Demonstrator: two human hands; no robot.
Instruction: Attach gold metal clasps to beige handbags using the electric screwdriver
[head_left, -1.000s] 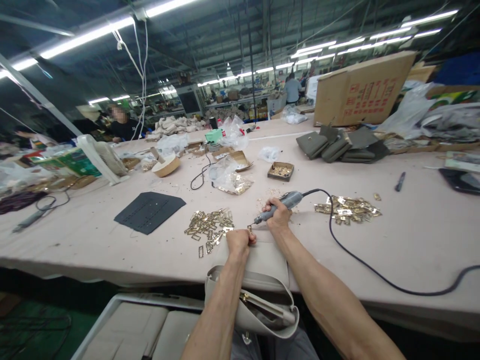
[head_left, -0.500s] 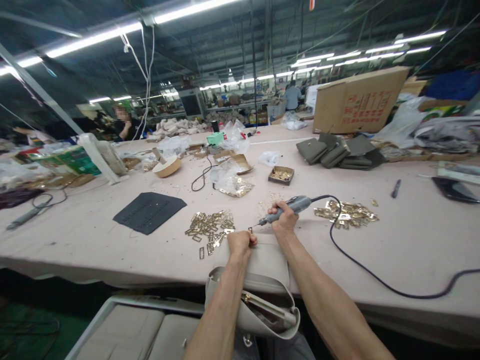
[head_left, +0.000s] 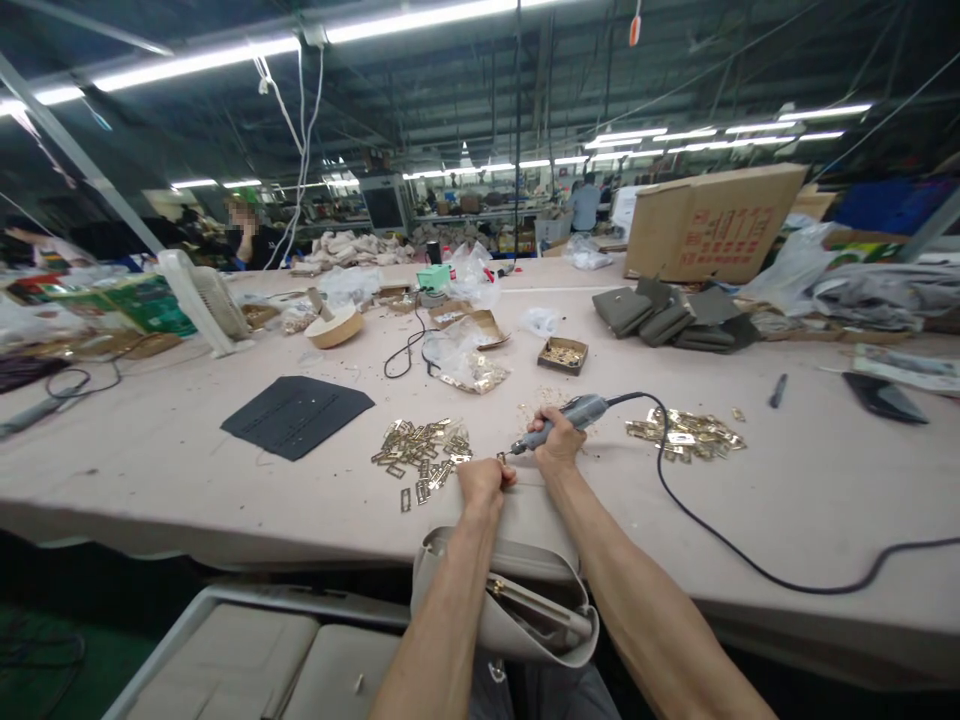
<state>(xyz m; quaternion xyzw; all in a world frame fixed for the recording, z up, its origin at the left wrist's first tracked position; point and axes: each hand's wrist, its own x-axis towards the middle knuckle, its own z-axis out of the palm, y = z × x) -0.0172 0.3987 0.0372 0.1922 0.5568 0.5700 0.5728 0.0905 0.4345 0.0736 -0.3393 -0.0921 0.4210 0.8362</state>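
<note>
My right hand (head_left: 559, 440) is wrapped round a grey corded power tool (head_left: 577, 412), whose tip points left and down at a small metal frame (head_left: 501, 457). Just below that frame, my left hand (head_left: 484, 484) is closed at the flap edge of a beige bag (head_left: 536, 520); its fingertips are largely hidden, so what they pinch is unclear. The bag lies open at the table's front edge, with a zipped pocket inside. Gold metal frames (head_left: 420, 445) are piled beside my left hand, and another gold pile (head_left: 686, 434) is right of the tool.
The cord (head_left: 720, 530) crosses the table's right side. A dark sheet (head_left: 298, 415), a tape roll (head_left: 334, 327), a small box of parts (head_left: 562, 355) and grey pouches (head_left: 660, 312) lie farther back. Beige bags (head_left: 225, 660) fill a crate at lower left.
The tool and my right hand have shifted slightly left, bringing the tip nearer the small frame. My left hand stays closed at the bag. The camera view has tilted slightly.
</note>
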